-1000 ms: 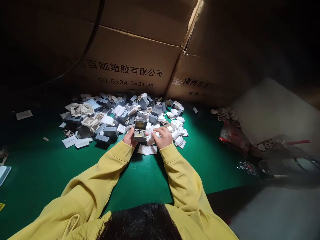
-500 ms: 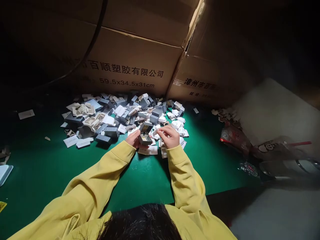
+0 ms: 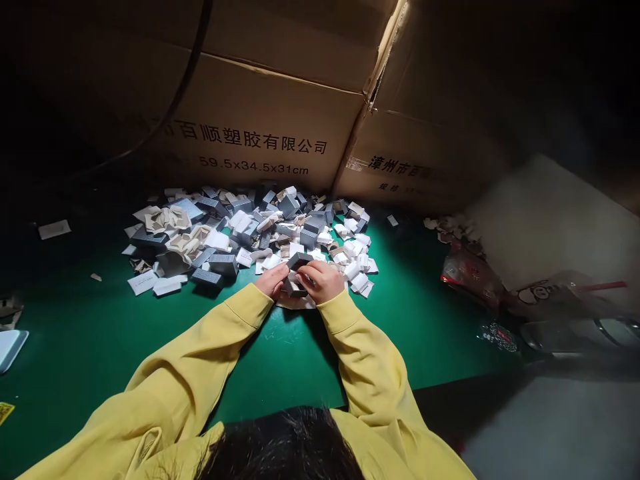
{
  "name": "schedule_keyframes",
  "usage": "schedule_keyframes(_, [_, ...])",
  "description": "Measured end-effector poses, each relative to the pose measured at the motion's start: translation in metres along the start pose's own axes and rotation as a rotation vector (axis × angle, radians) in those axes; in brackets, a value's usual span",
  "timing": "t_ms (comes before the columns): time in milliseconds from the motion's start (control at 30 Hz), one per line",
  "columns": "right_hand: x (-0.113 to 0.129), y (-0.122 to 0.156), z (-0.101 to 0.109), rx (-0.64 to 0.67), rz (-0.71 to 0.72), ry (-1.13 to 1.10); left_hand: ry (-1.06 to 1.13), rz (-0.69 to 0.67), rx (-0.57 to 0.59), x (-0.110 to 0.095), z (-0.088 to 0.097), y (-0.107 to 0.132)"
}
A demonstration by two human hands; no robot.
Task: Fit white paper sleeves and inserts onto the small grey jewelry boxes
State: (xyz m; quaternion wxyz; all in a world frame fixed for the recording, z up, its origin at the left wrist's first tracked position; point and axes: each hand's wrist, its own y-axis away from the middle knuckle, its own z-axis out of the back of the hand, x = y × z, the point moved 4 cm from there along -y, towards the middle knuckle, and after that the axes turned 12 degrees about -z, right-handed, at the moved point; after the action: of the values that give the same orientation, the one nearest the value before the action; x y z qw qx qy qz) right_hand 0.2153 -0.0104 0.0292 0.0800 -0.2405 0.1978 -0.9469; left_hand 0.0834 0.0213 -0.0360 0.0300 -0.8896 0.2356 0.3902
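My left hand (image 3: 273,281) grips a small dark grey hinged box (image 3: 299,259) by its left side. The box's lid stands raised, and its lower part is partly covered by fingers. My right hand (image 3: 327,281) is closed, its fingertips bent into the opening of the box; whatever they hold is hidden. Just under the hands lies a flat white paper piece (image 3: 296,303). Beyond them spreads a heap of grey boxes (image 3: 223,265) mixed with white folded card pieces (image 3: 219,240).
Large brown cartons (image 3: 260,107) wall off the back of the green tabletop (image 3: 280,373). A red plastic packet (image 3: 467,277) and clear wrapping lie at the right. A pale tray-like object (image 3: 11,350) sits at the left edge. A dark cable (image 3: 187,80) hangs at upper left.
My right hand has moved left from beside the box, and its fingertips are now inside the opening. The box has shifted slightly right. My left hand keeps its hold.
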Motion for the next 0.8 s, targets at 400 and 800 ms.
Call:
schedule_keyframes(400, [-0.002,0.001,-0.009,0.06,0.07,0.287,-0.249,-0.088,0.03,0.0,0.004,-0.001])
schedule_keyframes(800, [0.003,0.0,-0.01,0.133,-0.012,0.14,-0.275,-0.083,0.025,-0.012,0.001,0.002])
